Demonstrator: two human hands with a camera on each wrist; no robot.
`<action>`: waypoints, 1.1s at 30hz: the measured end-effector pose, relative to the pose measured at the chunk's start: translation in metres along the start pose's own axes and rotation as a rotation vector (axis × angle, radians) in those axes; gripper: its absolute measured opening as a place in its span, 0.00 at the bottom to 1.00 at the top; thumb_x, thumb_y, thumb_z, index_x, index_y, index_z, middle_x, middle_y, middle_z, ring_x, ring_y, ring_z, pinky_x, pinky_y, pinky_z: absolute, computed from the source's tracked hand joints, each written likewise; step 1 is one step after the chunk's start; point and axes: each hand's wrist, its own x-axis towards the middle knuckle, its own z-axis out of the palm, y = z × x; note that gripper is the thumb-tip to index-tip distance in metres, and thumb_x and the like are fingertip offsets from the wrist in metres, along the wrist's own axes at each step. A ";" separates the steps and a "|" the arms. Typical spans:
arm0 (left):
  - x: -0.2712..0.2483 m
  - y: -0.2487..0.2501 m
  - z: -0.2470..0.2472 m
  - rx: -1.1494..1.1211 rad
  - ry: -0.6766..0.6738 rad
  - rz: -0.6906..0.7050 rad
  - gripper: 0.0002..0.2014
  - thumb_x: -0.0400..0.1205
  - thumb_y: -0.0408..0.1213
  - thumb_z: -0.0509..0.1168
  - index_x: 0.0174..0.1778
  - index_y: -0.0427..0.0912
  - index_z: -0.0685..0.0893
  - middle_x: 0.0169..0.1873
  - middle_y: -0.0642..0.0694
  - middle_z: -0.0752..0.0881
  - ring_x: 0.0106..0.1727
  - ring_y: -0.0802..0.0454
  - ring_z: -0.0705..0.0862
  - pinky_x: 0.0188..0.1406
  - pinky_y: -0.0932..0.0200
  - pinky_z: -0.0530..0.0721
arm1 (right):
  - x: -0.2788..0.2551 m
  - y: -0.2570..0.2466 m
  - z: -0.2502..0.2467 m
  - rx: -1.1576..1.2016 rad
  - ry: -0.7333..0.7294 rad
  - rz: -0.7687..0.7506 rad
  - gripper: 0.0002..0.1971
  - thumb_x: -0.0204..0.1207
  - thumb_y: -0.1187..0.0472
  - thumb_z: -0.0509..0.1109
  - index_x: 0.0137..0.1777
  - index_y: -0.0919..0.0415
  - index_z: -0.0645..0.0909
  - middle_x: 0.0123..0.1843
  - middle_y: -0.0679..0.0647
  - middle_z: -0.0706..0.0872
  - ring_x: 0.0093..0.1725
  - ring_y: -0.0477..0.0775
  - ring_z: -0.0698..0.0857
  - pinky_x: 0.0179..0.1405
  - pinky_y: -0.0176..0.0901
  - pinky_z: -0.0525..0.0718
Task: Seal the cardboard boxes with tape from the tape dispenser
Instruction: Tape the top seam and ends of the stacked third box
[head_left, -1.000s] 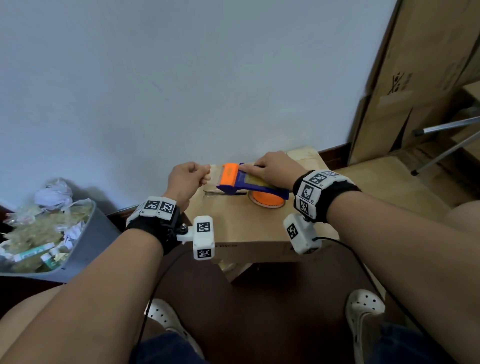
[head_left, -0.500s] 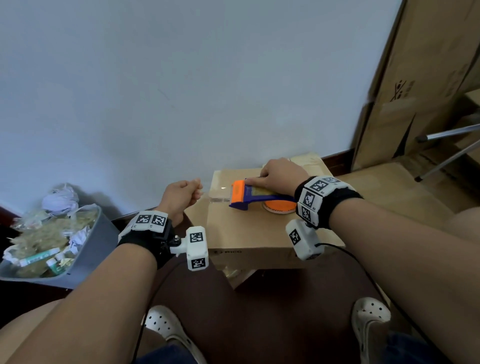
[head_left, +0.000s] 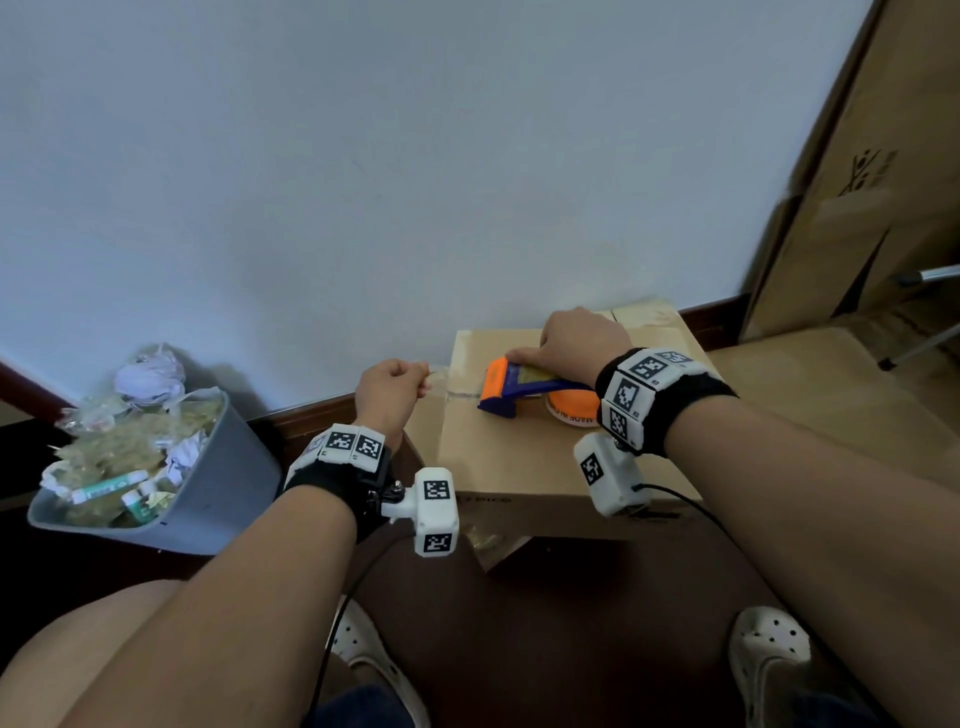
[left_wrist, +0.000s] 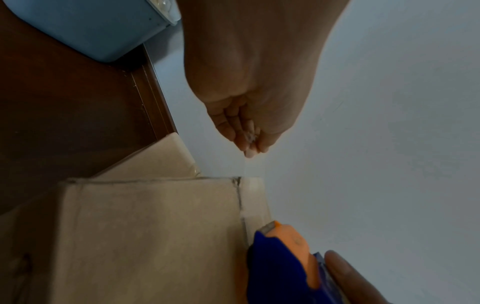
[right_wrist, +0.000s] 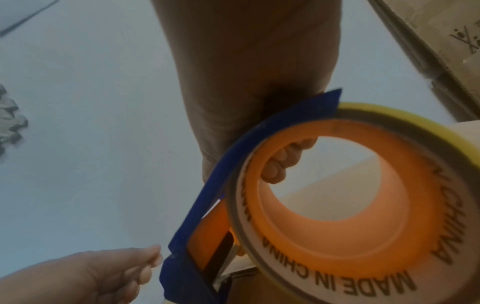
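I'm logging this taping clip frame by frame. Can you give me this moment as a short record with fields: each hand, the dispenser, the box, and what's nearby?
left hand: off the box's left edge, pinches the clear tape end
right hand: grips the dispenser, fingers through its orange core
dispenser: blue and orange, lying on the box top, mouth toward the left hand
box: flaps closed, centre seam running left to right
nearby: full grey bin at left; flat cardboard leaning at right
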 end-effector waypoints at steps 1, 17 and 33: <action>0.000 -0.001 0.000 0.002 0.005 -0.005 0.09 0.80 0.40 0.69 0.34 0.43 0.86 0.31 0.48 0.87 0.33 0.56 0.82 0.49 0.55 0.83 | 0.000 -0.001 0.000 -0.006 0.000 -0.003 0.30 0.72 0.28 0.62 0.28 0.55 0.69 0.30 0.51 0.74 0.38 0.58 0.80 0.38 0.44 0.75; -0.004 0.014 -0.012 0.013 0.112 -0.016 0.09 0.74 0.41 0.69 0.30 0.42 0.86 0.29 0.47 0.88 0.36 0.50 0.84 0.47 0.52 0.85 | 0.005 -0.030 -0.024 -0.068 -0.045 -0.010 0.26 0.71 0.31 0.66 0.35 0.56 0.72 0.38 0.52 0.77 0.42 0.58 0.78 0.42 0.45 0.73; -0.015 0.054 -0.004 -0.057 0.213 0.087 0.08 0.73 0.40 0.64 0.31 0.40 0.80 0.27 0.51 0.81 0.33 0.52 0.75 0.34 0.57 0.73 | -0.001 -0.013 -0.051 0.224 -0.132 -0.007 0.28 0.74 0.33 0.66 0.30 0.58 0.73 0.28 0.53 0.77 0.30 0.50 0.76 0.29 0.42 0.69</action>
